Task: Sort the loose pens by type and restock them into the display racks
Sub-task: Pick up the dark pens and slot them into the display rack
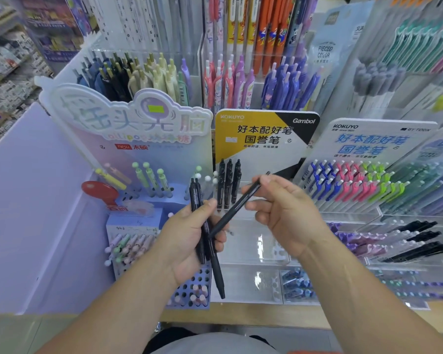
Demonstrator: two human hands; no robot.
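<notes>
The left hand (pixel 189 241) curls its fingers round a bundle of black pens (pixel 218 275), held upright. The right hand (pixel 287 213) pinches a single black pen (pixel 237 208) in its fingers, slanted across the bundle, before the yellow-carded rack (pixel 241 139) near the shelf (pixel 241 312) front edge.

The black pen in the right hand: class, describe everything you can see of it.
The black pen is slim, matte and plastic-looking, all one dark colour. It lies tilted, upper end toward the yellow Kokuyo rack, lower end by the left hand's pen bundle. The right hand pinches its upper part.
</notes>
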